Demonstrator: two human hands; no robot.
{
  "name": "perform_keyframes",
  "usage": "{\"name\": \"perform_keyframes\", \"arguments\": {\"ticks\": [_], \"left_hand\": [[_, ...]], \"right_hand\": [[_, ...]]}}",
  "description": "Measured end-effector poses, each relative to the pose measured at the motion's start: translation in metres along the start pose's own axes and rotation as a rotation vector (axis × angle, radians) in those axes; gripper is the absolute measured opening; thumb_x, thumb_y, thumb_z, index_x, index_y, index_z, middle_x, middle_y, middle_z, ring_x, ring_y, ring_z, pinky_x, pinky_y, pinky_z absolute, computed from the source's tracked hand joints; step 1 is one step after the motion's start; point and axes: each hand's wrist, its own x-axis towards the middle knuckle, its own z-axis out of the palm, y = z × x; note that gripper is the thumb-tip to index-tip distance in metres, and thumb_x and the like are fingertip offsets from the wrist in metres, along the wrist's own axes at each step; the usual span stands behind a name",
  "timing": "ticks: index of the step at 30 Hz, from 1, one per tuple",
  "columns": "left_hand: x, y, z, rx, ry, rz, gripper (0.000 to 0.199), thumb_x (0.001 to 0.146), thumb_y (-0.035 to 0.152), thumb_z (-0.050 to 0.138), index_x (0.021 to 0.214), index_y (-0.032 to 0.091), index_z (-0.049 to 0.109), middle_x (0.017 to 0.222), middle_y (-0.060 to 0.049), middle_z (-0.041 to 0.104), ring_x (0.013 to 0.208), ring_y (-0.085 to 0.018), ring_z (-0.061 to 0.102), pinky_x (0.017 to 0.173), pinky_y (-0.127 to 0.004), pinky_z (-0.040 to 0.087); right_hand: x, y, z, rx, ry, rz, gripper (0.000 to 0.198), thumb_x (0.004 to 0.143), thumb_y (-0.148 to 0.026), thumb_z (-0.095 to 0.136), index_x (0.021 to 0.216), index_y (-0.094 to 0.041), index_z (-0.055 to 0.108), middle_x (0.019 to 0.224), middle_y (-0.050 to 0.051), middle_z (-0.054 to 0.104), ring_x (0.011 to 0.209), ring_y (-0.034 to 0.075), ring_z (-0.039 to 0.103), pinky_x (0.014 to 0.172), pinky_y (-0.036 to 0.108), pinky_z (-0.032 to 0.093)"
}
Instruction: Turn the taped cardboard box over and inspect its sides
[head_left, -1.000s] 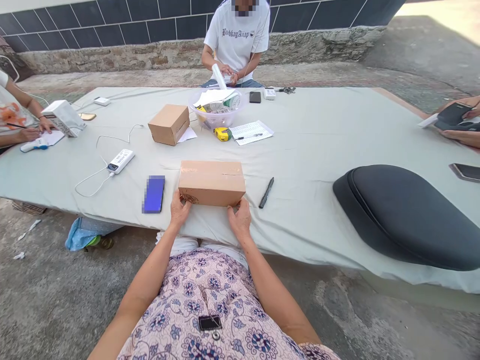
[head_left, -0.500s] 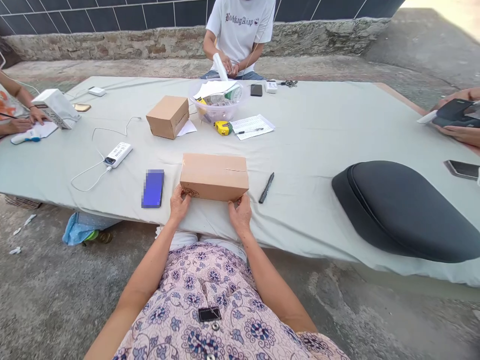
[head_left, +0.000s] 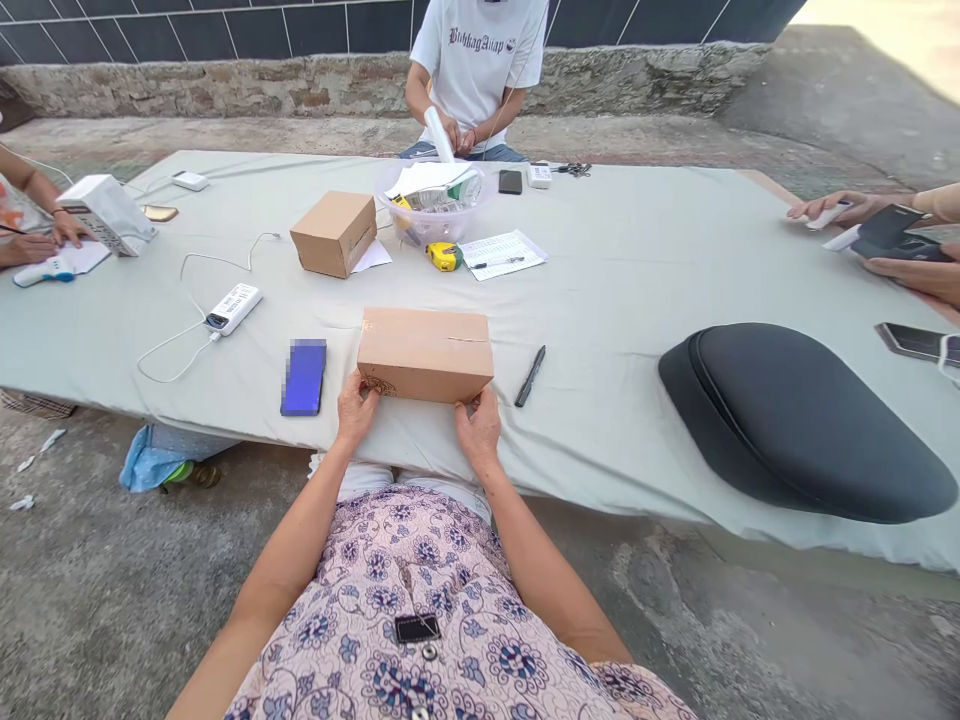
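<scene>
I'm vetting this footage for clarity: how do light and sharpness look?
Head view: sunlit ground washed out at top right; head view: soft sheen on the black cushion; head view: carton, left hand and right hand fairly crisp, blue phone pixelated, writing on the paper sheet too small to read.

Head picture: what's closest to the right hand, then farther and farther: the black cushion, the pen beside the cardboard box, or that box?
1. Cardboard box: touching the right hand.
2. Pen: just right of the box.
3. Black cushion: much farther right.
</scene>
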Motion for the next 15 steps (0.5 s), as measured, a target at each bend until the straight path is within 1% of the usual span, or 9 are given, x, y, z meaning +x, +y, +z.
{"name": "perform_keyframes", "arguments": {"ticks": [7,11,15], "left_hand": [[-0.0006,0.0041,-0.0017,0.036,-0.009,0.010,0.028,0.078,0.017,0.057,0.104,0.023,0.065,0.093,-0.003,0.070,0.089,-0.021,0.065,0.086,-0.036,0.053],[-0.0011,0.0057,-0.0021,0.070,-0.012,0.019,0.020,0.079,0.018,0.057,0.097,0.022,0.064,0.090,-0.003,0.069,0.087,-0.021,0.064,0.081,-0.035,0.052],[-0.0017,0.0070,-0.0023,0.114,-0.012,0.038,0.018,0.079,0.017,0.056,0.095,0.023,0.063,0.087,-0.002,0.069,0.084,-0.021,0.064,0.076,-0.033,0.050]], "right_hand": [[0.0004,0.0001,-0.0023,-0.008,-0.015,0.014,0.018,0.076,-0.025,0.052,0.093,-0.024,0.046,0.090,0.002,0.052,0.083,0.022,0.050,0.080,0.041,0.047],[0.0005,0.0023,-0.0018,-0.022,0.019,-0.005,0.016,0.076,-0.024,0.052,0.091,-0.024,0.046,0.088,0.001,0.052,0.080,0.020,0.049,0.077,0.039,0.047],[-0.0007,0.0028,-0.0025,-0.020,0.038,-0.033,0.016,0.075,-0.023,0.052,0.090,-0.024,0.046,0.085,0.000,0.051,0.078,0.019,0.047,0.074,0.036,0.045]]}}
